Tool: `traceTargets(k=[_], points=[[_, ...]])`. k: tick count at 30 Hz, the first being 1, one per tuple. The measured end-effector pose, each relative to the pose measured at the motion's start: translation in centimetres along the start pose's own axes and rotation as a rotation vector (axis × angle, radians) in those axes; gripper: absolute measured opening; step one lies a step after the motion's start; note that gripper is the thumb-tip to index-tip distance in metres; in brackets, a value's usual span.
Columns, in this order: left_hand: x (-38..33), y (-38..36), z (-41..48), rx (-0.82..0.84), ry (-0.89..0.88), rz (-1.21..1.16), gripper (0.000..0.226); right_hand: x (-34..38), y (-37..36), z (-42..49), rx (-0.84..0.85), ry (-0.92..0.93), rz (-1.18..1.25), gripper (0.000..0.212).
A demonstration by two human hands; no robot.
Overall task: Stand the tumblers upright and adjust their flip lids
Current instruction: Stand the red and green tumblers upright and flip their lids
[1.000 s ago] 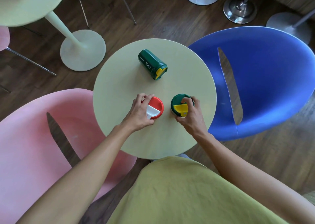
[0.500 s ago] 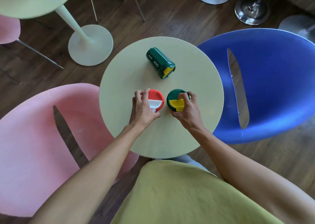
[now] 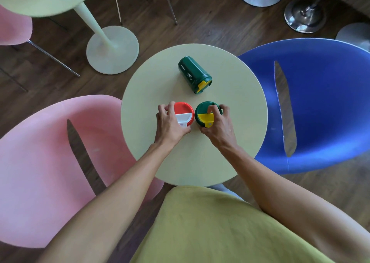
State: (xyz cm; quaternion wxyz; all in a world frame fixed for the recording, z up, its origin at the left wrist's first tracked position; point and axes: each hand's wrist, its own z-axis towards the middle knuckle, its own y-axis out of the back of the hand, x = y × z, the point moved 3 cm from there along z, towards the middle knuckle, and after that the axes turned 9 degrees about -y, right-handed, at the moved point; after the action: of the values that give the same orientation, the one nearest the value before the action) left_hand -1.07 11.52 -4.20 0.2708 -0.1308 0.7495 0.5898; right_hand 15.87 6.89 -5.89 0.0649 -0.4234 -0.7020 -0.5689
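Two tumblers stand upright side by side on the round pale green table point(image 3: 230, 142). The red tumbler point(image 3: 185, 109) has a white flip lid; my left hand point(image 3: 170, 125) wraps around its left side. The green tumbler point(image 3: 202, 110) has a yellow flip lid; my right hand point(image 3: 219, 127) grips it, with a finger on top of the lid. A second green tumbler point(image 3: 193, 73) with a yellow lid lies on its side further back on the table, lid end pointing toward me and to the right.
A pink chair point(image 3: 40, 162) stands left of the table and a blue chair point(image 3: 324, 102) right of it. Another pale green table with a round foot point(image 3: 112, 49) is at the back left. Metal stand bases point(image 3: 304, 14) sit on the wooden floor at the back right.
Both hands have shifted their hold on the upright tumblers and brought them closer together; the lids have turned so their flaps face me. The lying tumbler has not moved.
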Motion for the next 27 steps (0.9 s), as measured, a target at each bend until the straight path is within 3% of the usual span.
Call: traceTargets(k=[27], points=[[0.48,0.18,0.1,0.039,-0.052,0.022,0.094,-0.29,-0.36,-0.03,0.007,-0.004,0.024,0.062]])
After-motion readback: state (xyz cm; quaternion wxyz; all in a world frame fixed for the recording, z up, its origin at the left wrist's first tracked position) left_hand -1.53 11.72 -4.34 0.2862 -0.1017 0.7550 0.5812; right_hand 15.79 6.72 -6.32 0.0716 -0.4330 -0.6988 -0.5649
